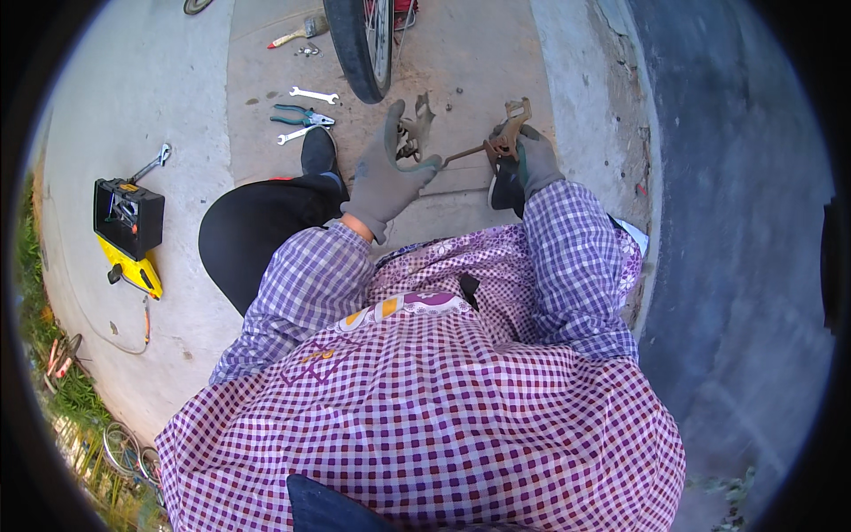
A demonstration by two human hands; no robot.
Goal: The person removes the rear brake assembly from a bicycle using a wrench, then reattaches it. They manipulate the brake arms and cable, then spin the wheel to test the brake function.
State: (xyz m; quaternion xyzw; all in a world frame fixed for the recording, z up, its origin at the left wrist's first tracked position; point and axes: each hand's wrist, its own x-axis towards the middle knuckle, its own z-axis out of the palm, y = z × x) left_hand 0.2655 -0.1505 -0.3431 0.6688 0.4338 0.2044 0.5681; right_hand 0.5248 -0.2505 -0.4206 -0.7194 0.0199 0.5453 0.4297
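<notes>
My left hand (387, 177), in a grey glove, has its thumb and fingers spread apart. One fingertip is near the end of a thin rod, and I cannot tell if they touch. That rod juts from a rusty metal bracket (510, 139), forked at its upper end. My right hand (538, 164), also gloved, is closed round the bracket's right side, with its fingertips partly hidden. Just beyond my left hand, a dull metal part (410, 140) shows between its spread fingers. A jagged grey-brown piece (425, 113) lies beside it.
A bicycle wheel (363, 53) stands ahead. On the concrete to the left are pliers (303, 116), a spanner (315, 95), another spanner (297, 136) and a paintbrush (300, 31). Farther left sit a black toolbox tray (133, 217), its yellow part (133, 266) and an adjustable wrench (152, 162).
</notes>
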